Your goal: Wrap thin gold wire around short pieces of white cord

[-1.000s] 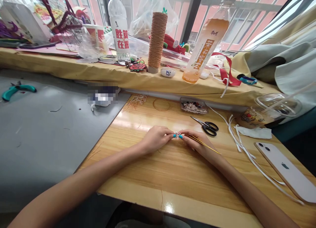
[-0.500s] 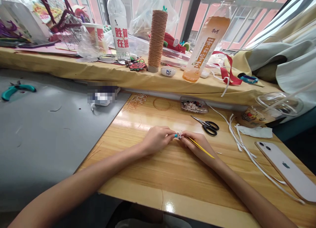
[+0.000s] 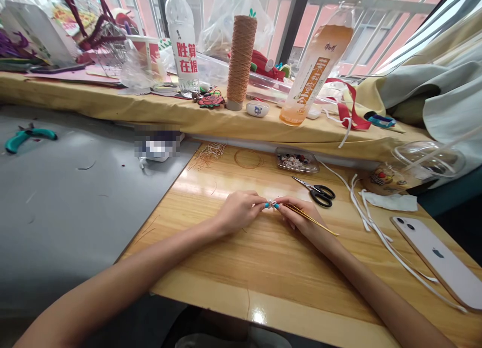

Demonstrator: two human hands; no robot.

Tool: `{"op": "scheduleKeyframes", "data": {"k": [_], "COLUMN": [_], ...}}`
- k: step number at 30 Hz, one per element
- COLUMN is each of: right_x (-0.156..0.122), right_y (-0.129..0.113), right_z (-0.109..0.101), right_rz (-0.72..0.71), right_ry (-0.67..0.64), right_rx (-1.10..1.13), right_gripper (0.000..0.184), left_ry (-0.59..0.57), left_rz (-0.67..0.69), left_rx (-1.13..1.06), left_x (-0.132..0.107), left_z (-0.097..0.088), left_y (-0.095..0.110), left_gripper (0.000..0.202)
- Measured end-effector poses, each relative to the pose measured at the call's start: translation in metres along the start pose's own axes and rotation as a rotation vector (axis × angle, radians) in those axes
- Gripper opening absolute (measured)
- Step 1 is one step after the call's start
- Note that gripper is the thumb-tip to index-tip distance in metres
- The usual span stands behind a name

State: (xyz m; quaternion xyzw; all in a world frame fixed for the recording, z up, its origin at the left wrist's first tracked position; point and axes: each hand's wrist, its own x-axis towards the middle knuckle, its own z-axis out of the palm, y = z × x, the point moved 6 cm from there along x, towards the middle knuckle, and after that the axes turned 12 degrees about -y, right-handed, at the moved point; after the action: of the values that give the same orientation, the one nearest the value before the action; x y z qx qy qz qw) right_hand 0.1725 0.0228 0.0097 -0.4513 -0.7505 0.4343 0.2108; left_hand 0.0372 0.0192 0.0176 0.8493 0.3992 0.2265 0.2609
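Note:
Over the middle of the wooden table, my left hand (image 3: 241, 211) and my right hand (image 3: 304, 216) meet fingertip to fingertip. Between them is a tiny whitish piece (image 3: 271, 204), pinched from both sides; its exact kind is too small to make out. Turquoise patches show at the fingertips on either side of it. A pair of golden-yellow tweezers (image 3: 314, 221) also lies in my right hand, its far end pointing back over the wrist. Black-handled scissors (image 3: 320, 193) rest on the table just beyond my right hand.
A clear box of small beads (image 3: 296, 160) stands at the table's back, beside a coil of thin wire (image 3: 248, 159). White cords (image 3: 363, 207), a phone (image 3: 439, 255) and a plastic cup (image 3: 391, 177) lie right. Turquoise-handled pliers (image 3: 30, 134) are far left. Bottles and a thread cone (image 3: 241, 62) line the ledge.
My right hand has turned slightly, and the tweezers' rear end has swung a little up and right. A second turquoise patch now shows on the right side. My left hand stays nearly still.

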Motion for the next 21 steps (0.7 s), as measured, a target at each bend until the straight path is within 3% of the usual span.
{"op": "scheduleKeyframes", "data": {"k": [15, 21], "right_x": [0.0, -0.001], "right_y": [-0.003, -0.011], "right_z": [0.001, 0.0], "right_rz": [0.04, -0.013], "right_ry": [-0.026, -0.005], "right_rx": [-0.014, -0.129], "right_gripper": [0.027, 0.023], "left_ry": [-0.031, -0.022], "left_rz": [0.028, 0.016], "left_rx": [-0.026, -0.085], "left_x": [0.0, 0.001], "left_z": [0.002, 0.0], "left_y": [0.001, 0.0], "left_gripper": [0.022, 0.02]}}
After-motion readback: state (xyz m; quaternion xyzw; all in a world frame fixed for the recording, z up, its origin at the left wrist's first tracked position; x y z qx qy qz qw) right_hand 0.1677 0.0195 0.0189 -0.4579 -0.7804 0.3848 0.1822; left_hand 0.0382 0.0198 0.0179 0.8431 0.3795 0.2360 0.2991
